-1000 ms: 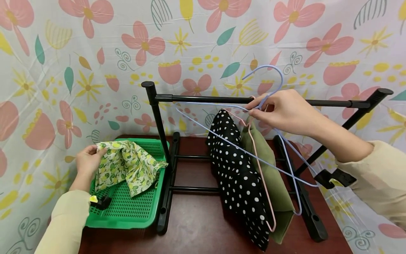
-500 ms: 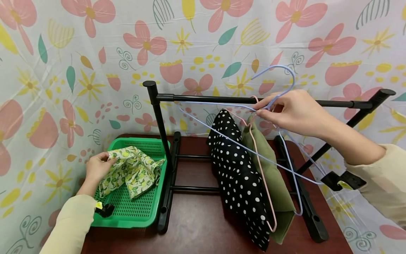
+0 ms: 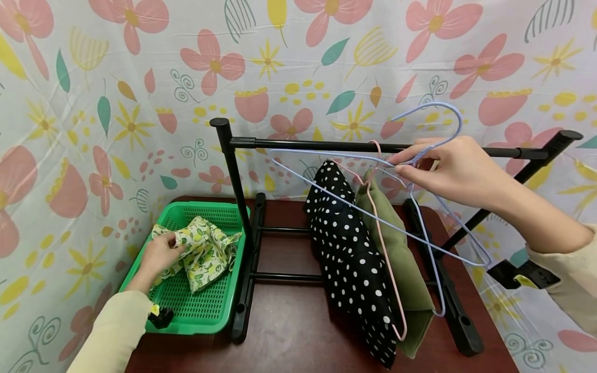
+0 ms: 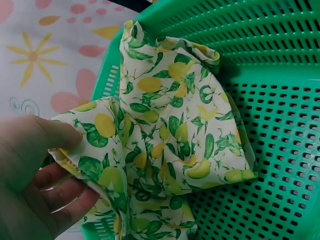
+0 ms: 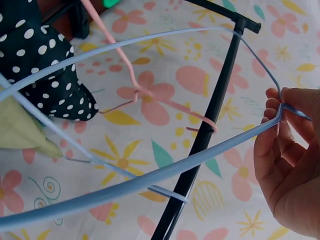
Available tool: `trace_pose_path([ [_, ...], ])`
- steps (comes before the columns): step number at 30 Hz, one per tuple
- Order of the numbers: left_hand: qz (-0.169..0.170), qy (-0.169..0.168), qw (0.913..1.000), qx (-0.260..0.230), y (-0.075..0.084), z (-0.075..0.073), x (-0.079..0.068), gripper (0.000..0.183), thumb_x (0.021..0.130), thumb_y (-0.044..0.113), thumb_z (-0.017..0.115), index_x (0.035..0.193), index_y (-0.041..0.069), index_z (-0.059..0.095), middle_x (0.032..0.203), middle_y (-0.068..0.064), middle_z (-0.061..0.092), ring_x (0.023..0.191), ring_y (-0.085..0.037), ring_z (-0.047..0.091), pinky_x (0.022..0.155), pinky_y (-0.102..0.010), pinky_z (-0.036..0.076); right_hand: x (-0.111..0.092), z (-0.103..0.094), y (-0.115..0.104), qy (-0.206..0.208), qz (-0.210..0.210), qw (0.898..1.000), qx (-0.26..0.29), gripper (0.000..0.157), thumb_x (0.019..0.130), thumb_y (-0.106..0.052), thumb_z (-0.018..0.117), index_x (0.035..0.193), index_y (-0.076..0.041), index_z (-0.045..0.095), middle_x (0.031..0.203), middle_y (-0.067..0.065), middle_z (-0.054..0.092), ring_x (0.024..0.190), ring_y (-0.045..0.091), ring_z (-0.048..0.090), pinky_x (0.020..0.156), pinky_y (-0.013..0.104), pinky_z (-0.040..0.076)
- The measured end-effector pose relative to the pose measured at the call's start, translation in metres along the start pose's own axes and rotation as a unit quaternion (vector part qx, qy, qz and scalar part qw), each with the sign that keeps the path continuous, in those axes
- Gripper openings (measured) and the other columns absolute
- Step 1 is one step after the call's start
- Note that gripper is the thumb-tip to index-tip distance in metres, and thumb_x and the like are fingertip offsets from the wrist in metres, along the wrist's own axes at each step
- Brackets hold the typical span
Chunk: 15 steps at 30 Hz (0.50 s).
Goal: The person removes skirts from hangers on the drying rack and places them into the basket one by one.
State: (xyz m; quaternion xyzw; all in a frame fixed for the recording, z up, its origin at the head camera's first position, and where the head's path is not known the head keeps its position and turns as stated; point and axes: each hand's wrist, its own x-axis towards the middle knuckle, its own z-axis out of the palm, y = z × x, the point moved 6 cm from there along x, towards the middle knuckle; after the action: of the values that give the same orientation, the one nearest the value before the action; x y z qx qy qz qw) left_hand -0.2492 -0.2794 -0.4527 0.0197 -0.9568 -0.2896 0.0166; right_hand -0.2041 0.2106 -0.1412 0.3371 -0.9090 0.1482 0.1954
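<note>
Lying in the green basket (image 3: 200, 311), the lemon-print cloth (image 3: 205, 248), its edge pinched by the left hand (image 3: 160, 255), is judged light, limp and best held there, while the likely stiff blue hanger (image 5: 125, 186), right of the basket, is pinched at its neck by the right hand (image 3: 459, 171).

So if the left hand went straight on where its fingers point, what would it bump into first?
Most likely the rest of the lemon-print cloth that the left hand holds, bunched in the green basket, though depth is hard to judge.
</note>
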Motion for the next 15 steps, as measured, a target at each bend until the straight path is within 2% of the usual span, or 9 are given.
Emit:
trace_pose_path([
  [5, -0.001, -0.010, 0.9999, 0.007, 0.007, 0.002, -0.002, 0.038, 0.092, 0.034, 0.054, 0.065, 0.011, 0.041, 0.054, -0.002, 0.037, 0.046, -0.017, 0.034, 0.045, -0.030, 0.031, -0.007, -0.002, 0.006, 0.011, -0.004, 1.000, 0.000, 0.012, 0.082, -0.011, 0.069, 0.093, -0.015, 0.074, 0.092, 0.002, 0.069, 0.030, -0.005, 0.016, 0.032, 0.018, 0.020],
  [8, -0.013, -0.010, 0.9999, -0.003, 0.009, 0.000, -0.003, 0.047, 0.096, 0.043, 0.043, 0.062, 0.012, 0.041, 0.051, -0.002, 0.037, 0.043, -0.017, 0.033, 0.042, -0.030, 0.032, -0.010, -0.003, 0.009, 0.020, -0.004, 1.000, 0.000, 0.014, 0.082, -0.010, 0.070, 0.094, -0.016, 0.074, 0.090, 0.001, 0.069, 0.031, -0.004, 0.016, 0.032, 0.017, 0.020],
  [11, -0.029, -0.008, 0.9996, 0.000, 0.008, -0.003, -0.004, 0.049, 0.098, 0.043, 0.036, 0.059, 0.013, 0.039, 0.047, 0.000, 0.034, 0.040, -0.016, 0.030, 0.039, -0.030, 0.030, -0.014, -0.004, 0.012, 0.027, 0.002, 1.000, 0.001, 0.015, 0.081, -0.010, 0.070, 0.095, -0.018, 0.074, 0.084, -0.006, 0.066, 0.035, -0.003, 0.027, 0.035, 0.016, 0.023],
  [15, -0.033, -0.003, 0.9991, 0.026, 0.005, -0.005, -0.004, 0.045, 0.096, 0.038, 0.045, 0.058, 0.015, 0.039, 0.046, 0.002, 0.032, 0.039, -0.015, 0.029, 0.037, -0.028, 0.026, -0.020, -0.008, 0.014, 0.040, 0.005, 0.999, -0.005, 0.021, 0.079, -0.006, 0.071, 0.096, -0.019, 0.074, 0.083, -0.021, 0.061, 0.046, -0.003, 0.041, 0.046, 0.011, 0.034],
])
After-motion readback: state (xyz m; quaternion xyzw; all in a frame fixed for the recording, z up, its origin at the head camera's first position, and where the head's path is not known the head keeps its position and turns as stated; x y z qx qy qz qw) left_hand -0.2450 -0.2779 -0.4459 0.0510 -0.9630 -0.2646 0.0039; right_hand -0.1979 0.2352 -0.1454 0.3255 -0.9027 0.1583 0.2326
